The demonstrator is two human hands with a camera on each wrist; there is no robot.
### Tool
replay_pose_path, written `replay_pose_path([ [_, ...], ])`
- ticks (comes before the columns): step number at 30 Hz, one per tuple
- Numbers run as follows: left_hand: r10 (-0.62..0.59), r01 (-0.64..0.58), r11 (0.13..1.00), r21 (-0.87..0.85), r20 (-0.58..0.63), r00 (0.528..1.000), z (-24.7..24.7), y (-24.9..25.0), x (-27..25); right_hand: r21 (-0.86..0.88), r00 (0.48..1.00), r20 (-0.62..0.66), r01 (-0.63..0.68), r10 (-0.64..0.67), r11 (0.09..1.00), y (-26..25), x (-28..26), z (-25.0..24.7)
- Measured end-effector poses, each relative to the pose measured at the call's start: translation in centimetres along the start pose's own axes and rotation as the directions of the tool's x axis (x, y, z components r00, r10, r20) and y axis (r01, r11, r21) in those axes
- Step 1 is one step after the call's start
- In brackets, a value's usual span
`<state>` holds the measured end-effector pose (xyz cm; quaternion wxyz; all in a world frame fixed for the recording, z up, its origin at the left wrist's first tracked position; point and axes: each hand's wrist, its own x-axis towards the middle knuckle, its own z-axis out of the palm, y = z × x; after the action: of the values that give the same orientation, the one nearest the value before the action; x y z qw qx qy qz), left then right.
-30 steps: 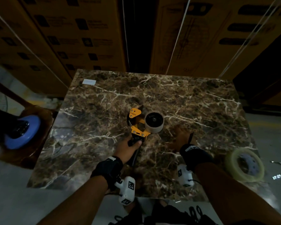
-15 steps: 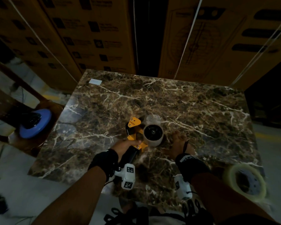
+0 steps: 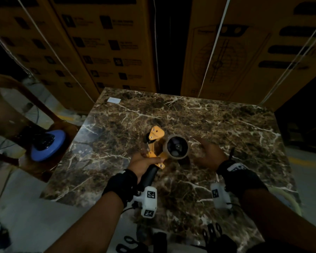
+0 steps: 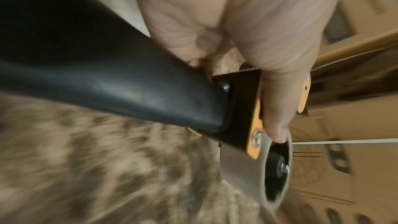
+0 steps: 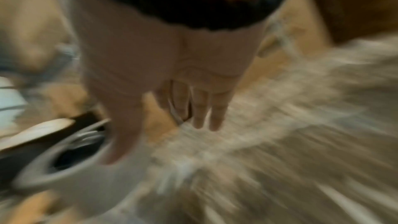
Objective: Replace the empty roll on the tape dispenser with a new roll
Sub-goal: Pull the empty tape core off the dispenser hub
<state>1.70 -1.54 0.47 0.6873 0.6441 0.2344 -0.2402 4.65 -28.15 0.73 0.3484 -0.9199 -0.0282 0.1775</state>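
My left hand (image 3: 144,161) grips the tape dispenser (image 3: 154,141) where its black handle (image 4: 107,77) meets the yellow frame, holding it above the marble table (image 3: 226,128). The empty grey cardboard roll (image 3: 177,147) sits on the dispenser's hub, its open end facing me; it also shows in the left wrist view (image 4: 243,173) and the right wrist view (image 5: 71,176). My right hand (image 3: 208,154) hovers just right of the empty roll with fingers (image 5: 206,108) straight, holding nothing. The new clear tape roll (image 3: 292,199) lies at the table's right near edge, mostly hidden behind my right forearm.
Stacked cardboard boxes (image 3: 106,42) with white straps stand behind the table. A wooden chair (image 3: 26,110) with a blue disc (image 3: 49,145) stands to the left. A small white label (image 3: 114,100) lies at the table's far left corner. Grey floor surrounds the table.
My left hand has lifted and tilted the dispenser so the roll's open end faces me. My right hand has risen off the table and moved closer to the roll.
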Motion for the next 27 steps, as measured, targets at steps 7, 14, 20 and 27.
replay_pose_path([
  [7,0.179,-0.178,0.983,-0.034,0.027,0.984,1.6,3.3,-0.7,-0.139,0.962,-0.187,0.173,-0.198,0.975,-7.6,1.5,-0.3],
  [14,0.165,-0.170,0.985,0.024,0.141,0.976,1.3,4.8,-1.8,-0.235,0.909,-0.255,0.271,-0.329,0.933,-9.1,1.8,-1.5],
  [20,0.331,-0.331,0.943,-0.010,0.098,0.939,1.5,6.4,-3.3,-0.254,0.818,-0.333,0.401,-0.468,0.880,-11.4,2.1,-3.3],
  [27,0.560,-0.557,0.828,0.061,-0.025,0.828,1.2,8.8,-4.6,-0.199,0.716,-0.498,0.455,-0.490,0.868,-13.4,1.1,-4.4],
])
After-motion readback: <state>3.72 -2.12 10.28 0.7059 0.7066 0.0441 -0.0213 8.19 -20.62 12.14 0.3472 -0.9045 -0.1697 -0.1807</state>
